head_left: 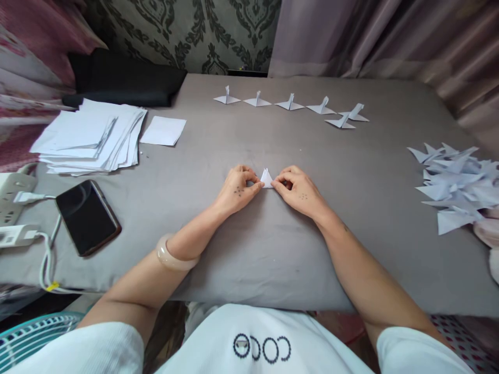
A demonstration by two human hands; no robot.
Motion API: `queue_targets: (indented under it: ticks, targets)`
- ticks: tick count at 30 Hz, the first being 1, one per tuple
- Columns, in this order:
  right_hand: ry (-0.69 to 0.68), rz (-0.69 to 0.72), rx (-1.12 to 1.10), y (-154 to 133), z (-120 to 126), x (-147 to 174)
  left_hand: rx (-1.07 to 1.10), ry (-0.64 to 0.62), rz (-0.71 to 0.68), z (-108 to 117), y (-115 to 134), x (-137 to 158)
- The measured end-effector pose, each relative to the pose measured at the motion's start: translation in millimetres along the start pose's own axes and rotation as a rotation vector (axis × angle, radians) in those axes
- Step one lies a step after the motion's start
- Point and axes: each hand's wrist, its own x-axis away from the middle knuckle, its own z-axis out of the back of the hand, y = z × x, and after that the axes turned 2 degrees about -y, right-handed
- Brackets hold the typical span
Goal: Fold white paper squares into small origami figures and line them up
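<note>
Between my two hands, a small folded white paper piece [267,178] stands over the grey cloth-covered table [249,249], its pointed tips upward. My left hand [238,189] pinches its left corner between thumb and fingers. On the opposite side, my right hand [298,192] grips the right corner the same way. Toward the back of the table, several folded paper cranes [290,103] are set out in a row, with two close together at its right end.
Stacked white paper [93,137] lies at the left, beside a smaller square pile [163,130]. Nearer are a phone [89,217], a power strip [15,197] and white cables [47,254]. A heap of folded paper pieces [456,179] covers the right side. Folded black material [125,78] rests at the back left.
</note>
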Motion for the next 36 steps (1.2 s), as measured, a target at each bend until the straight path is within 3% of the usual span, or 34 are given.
queue_targets:
  ticks: [17, 36]
  targets:
    - [0.061, -0.064, -0.070, 3.6, -5.5, -5.3, -0.063, -0.006, -0.082, -1.6, -5.5, -7.3]
    - [0.007, -0.045, -0.031, 6.5, -5.2, -5.5, -0.169, 0.019, -0.171, -5.4, -12.9, -8.3]
